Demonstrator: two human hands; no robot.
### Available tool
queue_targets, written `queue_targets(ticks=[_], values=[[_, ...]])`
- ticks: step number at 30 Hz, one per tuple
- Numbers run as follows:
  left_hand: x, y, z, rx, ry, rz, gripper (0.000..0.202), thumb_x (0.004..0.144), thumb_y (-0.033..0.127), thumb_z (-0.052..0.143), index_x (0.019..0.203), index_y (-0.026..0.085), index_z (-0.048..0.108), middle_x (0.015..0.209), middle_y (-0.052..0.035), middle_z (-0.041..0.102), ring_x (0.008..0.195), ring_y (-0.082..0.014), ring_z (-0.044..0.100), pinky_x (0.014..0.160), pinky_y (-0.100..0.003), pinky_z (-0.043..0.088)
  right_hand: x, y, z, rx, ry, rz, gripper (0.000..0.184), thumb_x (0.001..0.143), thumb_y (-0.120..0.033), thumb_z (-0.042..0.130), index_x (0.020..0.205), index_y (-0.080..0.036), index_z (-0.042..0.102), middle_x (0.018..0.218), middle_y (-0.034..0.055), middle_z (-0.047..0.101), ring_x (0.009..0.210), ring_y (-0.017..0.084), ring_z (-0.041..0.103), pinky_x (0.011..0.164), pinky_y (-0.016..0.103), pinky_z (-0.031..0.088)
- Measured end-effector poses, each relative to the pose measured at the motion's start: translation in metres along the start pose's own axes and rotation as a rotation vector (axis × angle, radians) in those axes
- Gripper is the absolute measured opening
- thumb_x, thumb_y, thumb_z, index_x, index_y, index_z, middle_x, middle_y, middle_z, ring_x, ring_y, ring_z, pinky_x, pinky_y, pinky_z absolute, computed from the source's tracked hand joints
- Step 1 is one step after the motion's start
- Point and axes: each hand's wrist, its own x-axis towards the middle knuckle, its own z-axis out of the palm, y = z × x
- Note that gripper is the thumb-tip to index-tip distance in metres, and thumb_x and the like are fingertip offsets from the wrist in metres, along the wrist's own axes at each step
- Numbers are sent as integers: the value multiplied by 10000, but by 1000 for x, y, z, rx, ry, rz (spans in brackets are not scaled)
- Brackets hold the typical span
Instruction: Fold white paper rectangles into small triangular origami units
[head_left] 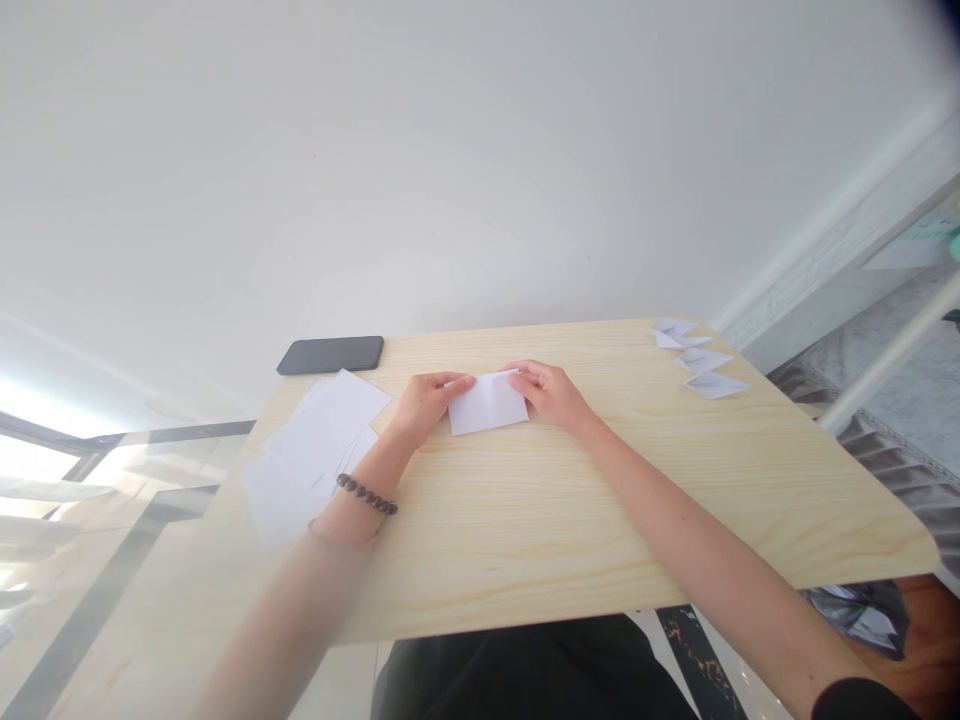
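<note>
A small white sheet of paper (489, 405) is held just over the middle of the table, and a faint crease seems to run down it. My left hand (429, 402) pinches its left side, thumb on top. At the upper right corner, my right hand (551, 392) grips the same paper between thumb and fingers. The undersides of the fingers are hidden behind the paper. Left of my left hand lies a loose pile of white paper sheets (322, 425), partly covered by my forearm.
On the light wooden table (615, 480), a dark smartphone (331, 354) lies at the back left. Several folded white paper pieces (715, 385) stand in a row at the back right. A white wall (480, 180) rises behind the table. Below the right edge is a dark bag (862, 615).
</note>
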Motion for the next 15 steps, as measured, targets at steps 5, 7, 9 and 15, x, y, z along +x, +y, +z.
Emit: queue_targets(ticks=[5, 7, 9, 15], values=[[-2, 2, 1, -4, -10, -1, 390, 621, 468, 674, 835, 144, 703, 835, -62, 679, 727, -159, 571, 614, -247, 413, -2, -2, 0, -42, 16, -34, 310, 784, -388, 507, 998, -177, 584, 821, 45, 645, 691, 136, 569, 601, 248, 438], [-4, 5, 2, 13, -21, 5, 379, 624, 461, 670, 828, 144, 704, 827, -61, 681, 720, -161, 575, 606, -247, 413, -2, -5, 1, -77, 34, -58, 268, 777, -367, 516, 939, -174, 606, 826, 40, 646, 727, 139, 576, 645, 253, 437], [-7, 7, 4, 56, -37, 6, 374, 625, 462, 664, 823, 147, 706, 821, -59, 685, 714, -169, 581, 596, -250, 416, -1, -9, 4, -125, 40, -78, 228, 766, -355, 523, 861, -174, 623, 854, 39, 649, 768, 145, 581, 678, 255, 435], [-12, 9, 8, 146, -71, 18, 363, 646, 470, 633, 818, 158, 704, 779, -51, 683, 661, -171, 585, 537, -242, 411, -1, -19, 14, -265, -14, -50, 214, 745, -377, 535, 743, -184, 625, 771, 19, 650, 692, 138, 576, 626, 254, 422]])
